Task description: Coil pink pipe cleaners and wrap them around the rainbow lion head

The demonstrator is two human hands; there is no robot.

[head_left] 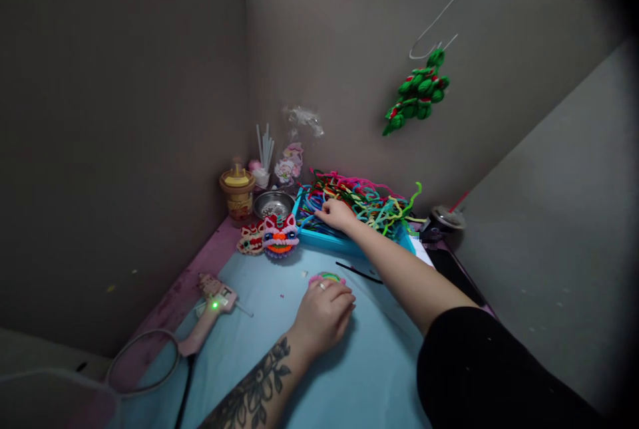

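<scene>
A light-blue bench point(279, 349) sits boxed in by grey partition walls point(124, 116). The left hand point(324, 312) rests palm-down, fingers together over a small pink-green piece point(327, 277). The right hand point(338, 215) reaches forward, fingers curled into the pipe cleaners point(364, 201) heaped in a blue tray point(324, 240).

Grey-brown partition walls point(124, 116) enclose a dim corner; a light blue table point(379, 376) with pink edge point(200, 269) lies below.

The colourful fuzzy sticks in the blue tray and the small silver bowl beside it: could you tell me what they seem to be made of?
The colourful fuzzy sticks look like chenille pipe cleaners: thin, bent, matte and fuzzy. The small silver bowl looks like polished metal, going by its glossy grey rim. The right hand reaches into the sticks.
</scene>
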